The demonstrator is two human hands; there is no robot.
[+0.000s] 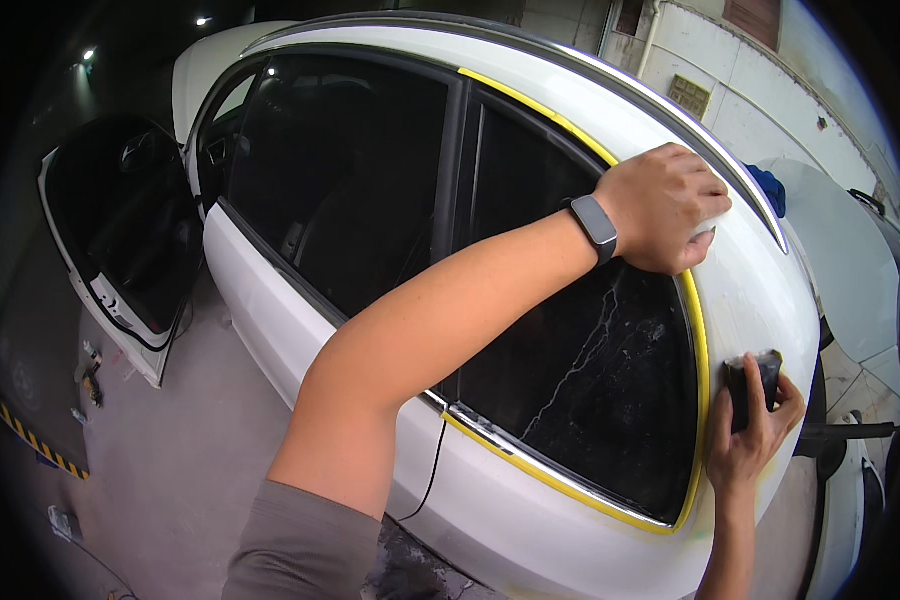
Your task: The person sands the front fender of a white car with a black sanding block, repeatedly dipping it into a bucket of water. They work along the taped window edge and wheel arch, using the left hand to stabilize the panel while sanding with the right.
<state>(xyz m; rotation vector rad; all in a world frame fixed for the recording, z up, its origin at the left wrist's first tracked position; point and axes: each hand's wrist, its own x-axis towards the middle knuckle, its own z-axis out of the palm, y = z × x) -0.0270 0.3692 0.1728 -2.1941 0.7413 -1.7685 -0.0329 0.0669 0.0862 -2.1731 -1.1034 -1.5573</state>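
Note:
My left hand (665, 210), a watch (595, 228) on its wrist, is closed in a fist against the white rear pillar (705, 130) of a car. A bit of something whitish shows under its fingers, too little to name. Lower down, my right hand (755, 435) presses a black sanding block (754, 385) against the white rear body panel (745, 310), fingers along its sides and face. Yellow masking tape (703, 380) runs around the dark rear side window (610, 370), between the glass and the bodywork. Whitish streaks run down the glass.
To the left the car's front door (120, 240) stands wide. A raised white panel (850, 260) is at the right, behind the car. A black cable (433, 480) hangs down the car's side. Small items (92, 380) lie on the grey floor (210, 460) near a black-and-yellow striped edge (40, 440).

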